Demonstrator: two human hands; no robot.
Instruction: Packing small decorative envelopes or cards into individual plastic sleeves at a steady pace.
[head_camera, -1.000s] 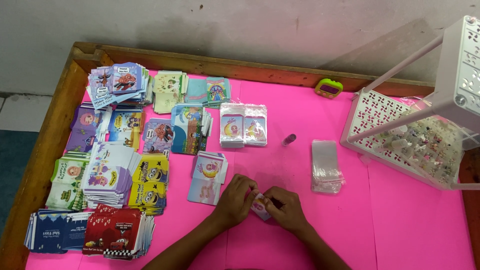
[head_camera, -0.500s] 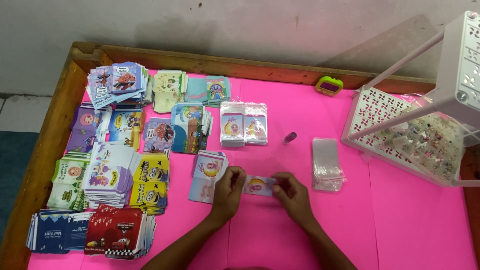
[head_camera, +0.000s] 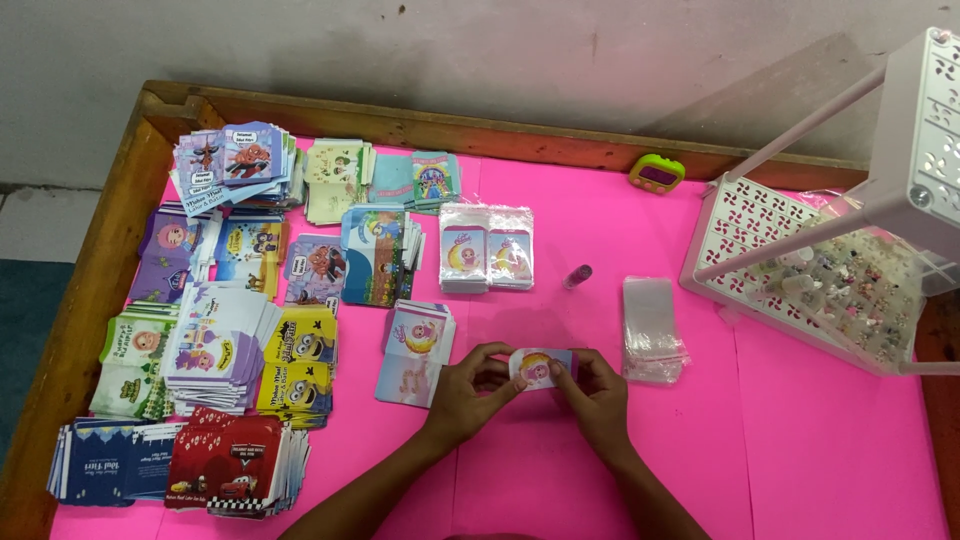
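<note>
Both of my hands hold one small printed card (head_camera: 538, 367) with a round cartoon picture, just above the pink table top (head_camera: 600, 470). My left hand (head_camera: 470, 392) pinches its left end and my right hand (head_camera: 597, 392) grips its right end. A stack of similar pink and blue cards (head_camera: 415, 338) lies just left of my left hand. A pile of clear plastic sleeves (head_camera: 652, 328) lies right of my right hand. Two sleeved card packs (head_camera: 487, 248) rest further back.
Several stacks of colourful cartoon cards (head_camera: 225, 330) cover the table's left half. A small dark bottle (head_camera: 577, 276) lies near the middle. A white perforated rack (head_camera: 830, 270) with small trinkets stands at the right, a green toy (head_camera: 657, 173) by the wooden back rim (head_camera: 480, 128).
My hands have lifted the card off the table and turned it face up, then shifted slightly further from me. The stacks have not moved.
</note>
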